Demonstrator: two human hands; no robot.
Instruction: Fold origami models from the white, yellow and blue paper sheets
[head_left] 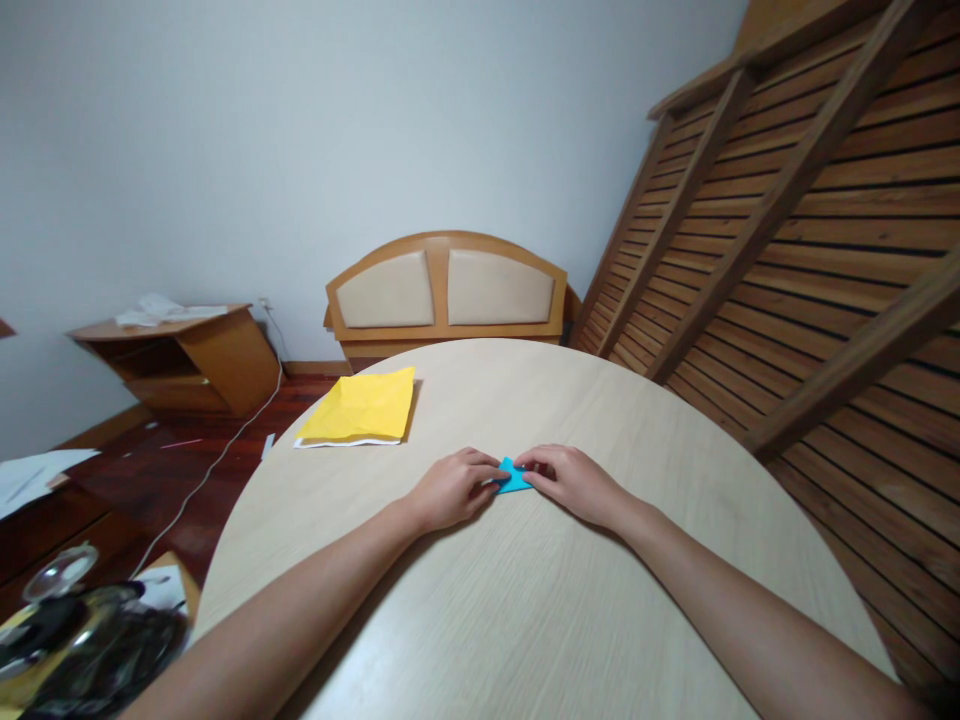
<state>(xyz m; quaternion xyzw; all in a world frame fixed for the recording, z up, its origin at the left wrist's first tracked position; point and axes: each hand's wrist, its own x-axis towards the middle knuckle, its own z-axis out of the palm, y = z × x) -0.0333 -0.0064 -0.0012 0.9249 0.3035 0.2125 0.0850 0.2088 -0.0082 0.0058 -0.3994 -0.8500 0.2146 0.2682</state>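
Near the middle of the frame, your left hand (450, 490) and right hand (574, 482) meet over a small, folded piece of bright blue paper (514, 477) lying flat on the round, pale wood-grain table (525, 600). Both hands are curled low with fingertips pinching and pressing the paper's edges; most of it is hidden, so you cannot tell how far it is folded. To crease it cleanly, I'd judge you should hold one side pinned flat, line the edges up, then run a fingertip firmly along the fold. Up and left of your hands, a creased yellow sheet of paper (361, 408) lies near the table's far edge, well apart. Beyond it a padded wooden headboard (448, 290) leans on the pale wall; slatted wooden frames (817, 250) fill the right, and a low wooden cabinet (187, 360) sits at left.
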